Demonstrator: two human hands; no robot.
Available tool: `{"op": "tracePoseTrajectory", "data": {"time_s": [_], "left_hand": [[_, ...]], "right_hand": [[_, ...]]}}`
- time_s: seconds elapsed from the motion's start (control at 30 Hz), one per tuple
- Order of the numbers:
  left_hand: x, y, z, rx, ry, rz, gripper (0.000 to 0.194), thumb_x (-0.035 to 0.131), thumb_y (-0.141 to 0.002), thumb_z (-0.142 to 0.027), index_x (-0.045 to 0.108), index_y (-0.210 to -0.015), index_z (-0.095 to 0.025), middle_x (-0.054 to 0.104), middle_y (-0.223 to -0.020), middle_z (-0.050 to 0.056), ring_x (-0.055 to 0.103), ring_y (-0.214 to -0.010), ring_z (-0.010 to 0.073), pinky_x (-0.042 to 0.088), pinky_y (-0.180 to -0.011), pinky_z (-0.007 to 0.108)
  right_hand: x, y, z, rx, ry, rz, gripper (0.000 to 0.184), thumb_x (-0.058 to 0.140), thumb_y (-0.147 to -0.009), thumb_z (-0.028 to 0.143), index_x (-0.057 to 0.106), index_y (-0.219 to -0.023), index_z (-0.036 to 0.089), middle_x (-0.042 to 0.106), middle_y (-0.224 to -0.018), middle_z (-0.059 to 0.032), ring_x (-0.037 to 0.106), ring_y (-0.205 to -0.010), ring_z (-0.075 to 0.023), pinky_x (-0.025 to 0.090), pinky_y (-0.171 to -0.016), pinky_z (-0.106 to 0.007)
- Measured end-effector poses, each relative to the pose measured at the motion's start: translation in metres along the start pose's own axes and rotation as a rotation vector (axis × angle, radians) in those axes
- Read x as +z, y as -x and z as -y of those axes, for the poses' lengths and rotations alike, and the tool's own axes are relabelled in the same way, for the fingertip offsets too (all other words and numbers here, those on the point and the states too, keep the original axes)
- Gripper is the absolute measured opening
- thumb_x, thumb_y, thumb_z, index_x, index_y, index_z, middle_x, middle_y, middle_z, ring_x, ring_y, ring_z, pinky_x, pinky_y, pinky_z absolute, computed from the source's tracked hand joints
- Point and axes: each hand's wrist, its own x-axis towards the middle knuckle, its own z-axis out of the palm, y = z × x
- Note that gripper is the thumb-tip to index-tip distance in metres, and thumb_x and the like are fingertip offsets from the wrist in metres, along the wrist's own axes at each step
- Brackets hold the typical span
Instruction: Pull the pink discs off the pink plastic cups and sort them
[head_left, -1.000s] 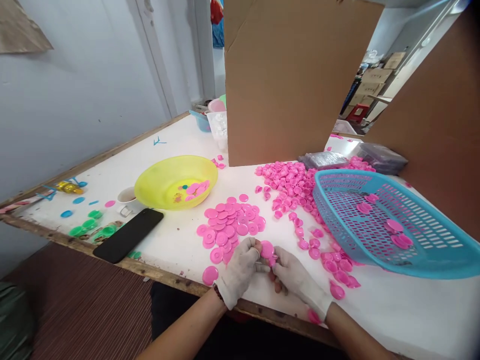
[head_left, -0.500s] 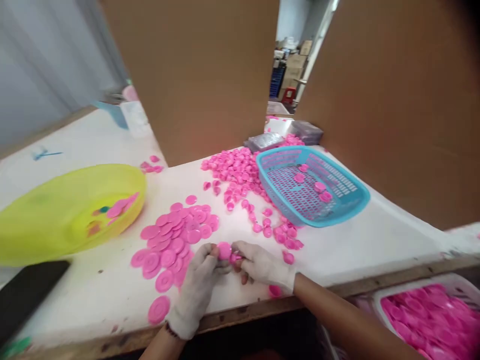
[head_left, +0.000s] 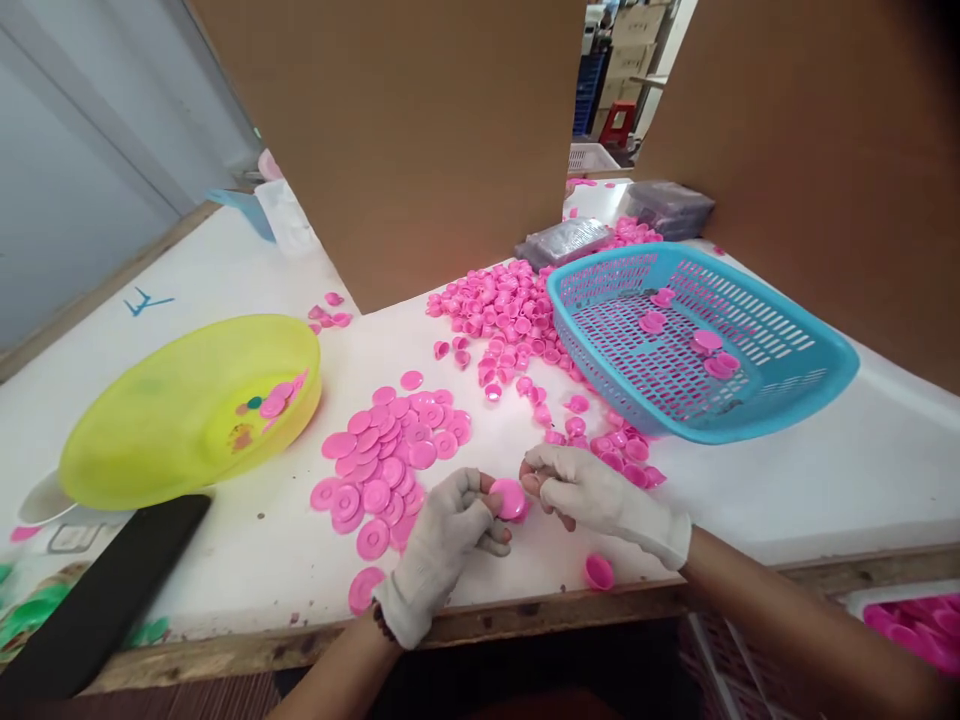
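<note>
My left hand (head_left: 442, 545), in a white glove with bare fingertips, pinches a round pink plastic disc (head_left: 509, 498) by its left edge; more pink shows beneath the disc. Just right of it, my right hand (head_left: 611, 500), gloved likewise, has its thumb and fingers closed together, apart from the disc. Whether anything sits between those fingers is hidden. Flat pink discs (head_left: 390, 470) lie heaped beyond my left hand. Small pink cups (head_left: 510, 310) are piled farther back, with a trail coming toward my right hand. One pink cup (head_left: 598, 571) rests near the table edge.
A blue slotted basket (head_left: 750, 432) with a few pink pieces stands at right. At left are a yellow bowl (head_left: 187, 375), a black phone-like slab (head_left: 112, 600) and a white cup (head_left: 46, 498). Cardboard panels (head_left: 405, 130) rise behind. Below right, a crate holds pink parts (head_left: 919, 625).
The view has swung right. My right hand, earlier against a small pink piece beside the disc, has drawn away to the right. The disc stays in my left hand.
</note>
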Motion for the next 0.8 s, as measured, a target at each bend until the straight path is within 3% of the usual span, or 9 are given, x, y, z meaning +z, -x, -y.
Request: {"op": "tracePoseTrajectory", "data": {"time_s": [0.13,0.27,0.4,0.57,0.8], "left_hand": [[0.008,-0.011,-0.007,-0.051,-0.127,0.064,0.015,0.059,-0.079,-0.029,0.052,-0.082,-0.016,0.062,-0.058,0.000,0.060,-0.050,0.0117,0.053,-0.050,0.024],[0.009,-0.017,0.005,-0.130,-0.256,0.047,0.009,0.054,-0.080,-0.024,0.050,-0.081,-0.016,0.059,-0.050,-0.002,0.055,-0.040,0.0108,0.045,-0.039,0.019],[0.009,-0.021,0.014,-0.203,-0.218,0.067,0.010,0.053,-0.082,-0.025,0.046,-0.082,-0.018,0.061,-0.050,-0.001,0.058,-0.042,0.0127,0.048,-0.041,0.022],[0.007,-0.030,0.010,-0.298,-0.196,0.124,0.017,0.057,-0.080,-0.027,0.042,-0.080,-0.019,0.059,-0.047,-0.002,0.058,-0.041,0.0141,0.048,-0.041,0.024],[0.000,-0.039,0.003,-0.334,-0.234,0.204,0.022,0.062,-0.076,-0.030,0.043,-0.079,-0.019,0.056,-0.043,-0.004,0.054,-0.037,0.0128,0.045,-0.039,0.022]], "right_hand": [[0.010,-0.005,0.005,0.180,-0.135,0.128,0.018,0.049,-0.087,0.033,0.048,-0.078,0.018,0.053,-0.060,0.0040,0.050,-0.040,-0.0047,0.033,-0.036,-0.014],[0.022,-0.008,-0.012,0.277,-0.207,0.123,0.018,0.051,-0.087,0.036,0.046,-0.083,0.019,0.054,-0.059,0.0045,0.053,-0.039,-0.0059,0.034,-0.033,-0.013],[0.025,-0.010,-0.020,0.340,-0.252,0.180,0.017,0.050,-0.087,0.036,0.044,-0.087,0.021,0.054,-0.055,0.0061,0.052,-0.037,-0.0070,0.034,-0.032,-0.013],[0.021,-0.017,-0.009,0.438,-0.274,0.262,0.014,0.049,-0.087,0.033,0.042,-0.087,0.022,0.056,-0.050,0.0060,0.055,-0.039,-0.0102,0.039,-0.034,-0.015],[0.020,-0.023,0.003,0.519,-0.234,0.272,0.009,0.049,-0.087,0.025,0.041,-0.085,0.021,0.054,-0.044,0.0065,0.053,-0.036,-0.0090,0.040,-0.036,-0.014]]}}
